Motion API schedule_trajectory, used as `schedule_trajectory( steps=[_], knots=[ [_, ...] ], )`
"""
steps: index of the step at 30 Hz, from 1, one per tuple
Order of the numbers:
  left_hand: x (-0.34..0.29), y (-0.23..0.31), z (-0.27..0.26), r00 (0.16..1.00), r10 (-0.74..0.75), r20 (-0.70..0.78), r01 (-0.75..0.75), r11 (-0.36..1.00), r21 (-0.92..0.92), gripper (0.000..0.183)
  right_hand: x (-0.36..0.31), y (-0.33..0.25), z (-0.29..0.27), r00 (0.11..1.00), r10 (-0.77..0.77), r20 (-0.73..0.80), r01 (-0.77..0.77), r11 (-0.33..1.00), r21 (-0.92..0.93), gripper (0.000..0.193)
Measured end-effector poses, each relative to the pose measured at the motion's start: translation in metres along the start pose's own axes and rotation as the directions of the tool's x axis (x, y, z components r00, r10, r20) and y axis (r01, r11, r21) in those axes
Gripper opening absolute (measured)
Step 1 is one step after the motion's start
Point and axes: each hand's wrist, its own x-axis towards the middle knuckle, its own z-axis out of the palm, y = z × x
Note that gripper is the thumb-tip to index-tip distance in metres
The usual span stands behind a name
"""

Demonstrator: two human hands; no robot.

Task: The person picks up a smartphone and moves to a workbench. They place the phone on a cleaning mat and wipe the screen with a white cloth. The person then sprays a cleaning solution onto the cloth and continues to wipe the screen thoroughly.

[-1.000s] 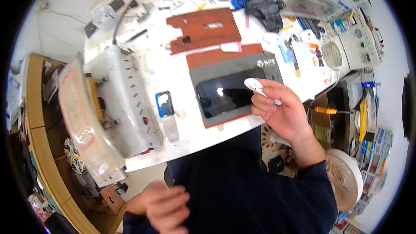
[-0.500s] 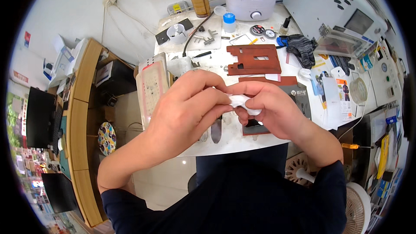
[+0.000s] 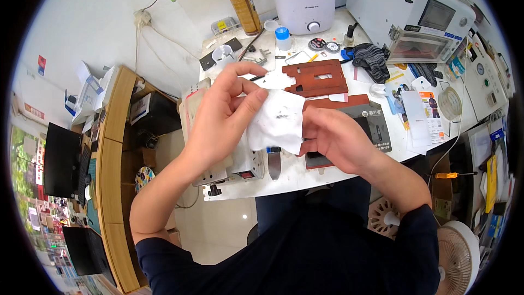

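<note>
A white wipe [image 3: 275, 125] with a dark smudge near its middle is spread out between my hands, above the front of the workbench. Thumb and fingers of my left hand [image 3: 221, 117] pinch its upper left edge. At the wipe's right edge, the curled fingers of my right hand [image 3: 341, 139] grip it, with some fingertips hidden. Under the wipe a flat metal blade [image 3: 274, 166] lies on the white tabletop. Partly behind my right hand is a dark grey pad [image 3: 376, 125] with a reddish-brown strip along its far edge.
Beyond my hands lies a reddish-brown plate [image 3: 316, 79] with cutouts. A white box-shaped device [image 3: 248, 169] stands by my left forearm. Further back are a spray can [image 3: 245, 8], a blue-capped bottle [image 3: 283, 38], a dark glove [image 3: 371, 60] and a white machine [image 3: 420, 16].
The wipe was bunched up between my fingertips and is now opened out, showing a dark smudge. My left hand has turned and raised its fingers; the hands are further apart.
</note>
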Motion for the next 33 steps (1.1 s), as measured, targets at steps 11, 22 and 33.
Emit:
schedule_trajectory(
  steps=[11, 22, 33],
  knots=[
    [0.025, -0.016, -0.022, 1.000, 0.012, 0.017, -0.013, 0.997, 0.071, 0.020, 0.024, -0.002, 0.013, 0.976, -0.206, -0.072, 0.194, 0.969, -0.154, 0.023],
    [0.170, -0.049, -0.035, 0.992, 0.052, 0.113, -0.119, 0.663, 0.739, 0.027, 0.229, -0.048, -0.003, 0.628, -0.741, -0.239, 0.615, 0.660, -0.432, 0.027],
    [0.318, -0.101, -0.121, 0.876, 0.468, -0.120, -0.128, 0.464, 0.877, 0.062, 0.395, -0.146, -0.064, 0.566, -0.824, -0.025, 0.209, 0.172, -0.963, 0.034]
  ],
)
